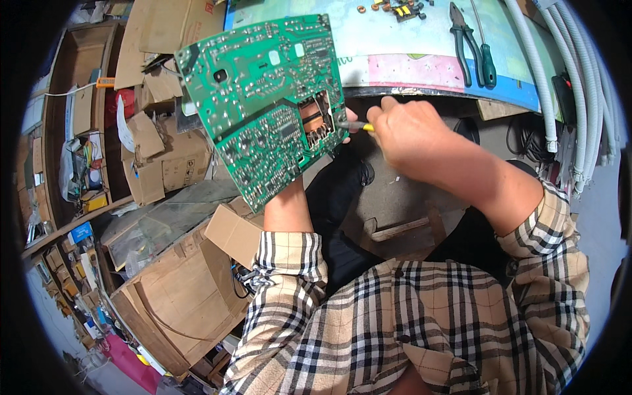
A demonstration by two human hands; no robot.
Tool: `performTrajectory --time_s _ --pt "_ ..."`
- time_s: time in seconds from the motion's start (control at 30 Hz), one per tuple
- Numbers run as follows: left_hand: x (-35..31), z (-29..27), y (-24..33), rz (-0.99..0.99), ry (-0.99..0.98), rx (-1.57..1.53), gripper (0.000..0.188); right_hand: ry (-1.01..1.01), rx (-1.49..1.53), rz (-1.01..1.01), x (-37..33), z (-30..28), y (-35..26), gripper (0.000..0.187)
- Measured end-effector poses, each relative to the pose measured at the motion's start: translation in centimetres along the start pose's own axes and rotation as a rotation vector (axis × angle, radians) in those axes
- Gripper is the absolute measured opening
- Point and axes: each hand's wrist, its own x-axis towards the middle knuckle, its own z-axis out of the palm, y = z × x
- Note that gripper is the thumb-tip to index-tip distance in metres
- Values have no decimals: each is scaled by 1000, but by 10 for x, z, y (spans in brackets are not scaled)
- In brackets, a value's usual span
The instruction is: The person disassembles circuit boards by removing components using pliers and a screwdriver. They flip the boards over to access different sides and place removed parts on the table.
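Note:
A green circuit board (257,99) is held up and tilted, its soldered side toward me. My left hand (353,133) grips it from behind; most of that hand is hidden, with only fingertips showing past the right edge. Copper-coloured windings (314,117) show through a rectangular opening near that edge. In my right hand (409,133), closed in a fist, is a yellow-handled tool (368,127) with a grey metal end. Its end meets the board's right edge beside the opening; the exact kind of tool cannot be made out.
On the table (395,43) lie dark-handled pliers (466,49), a green-handled screwdriver (487,66) and several small coils (408,10). Grey corrugated hoses (536,72) hang at the right. Cardboard boxes (174,161) and wooden shelving (69,118) crowd the left. Below is a wooden stool (401,229).

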Motion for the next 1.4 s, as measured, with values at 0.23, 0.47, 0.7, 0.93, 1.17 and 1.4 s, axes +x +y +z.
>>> performTrajectory --time_s 0.23,0.47,0.7,0.93,1.17,1.4 --pt "11 -21 -4 -224 -31 -186 79 -42 -53 363 42 -2 59 25" --pt "29 -9 0 -297 -37 -165 76 42 -29 681 72 12 117 40" --pt "50 -4 -9 -61 499 1079 52 124 -82 655 58 -17 117 36" --pt "66 20 -30 110 516 1820 58 170 1066 605 30 -27 123 40" --pt "67 12 -33 77 381 2029 59 73 481 580 1 -1 136 29" --pt "70 -10 -46 10 342 2083 59 187 71 501 14 1 117 25"
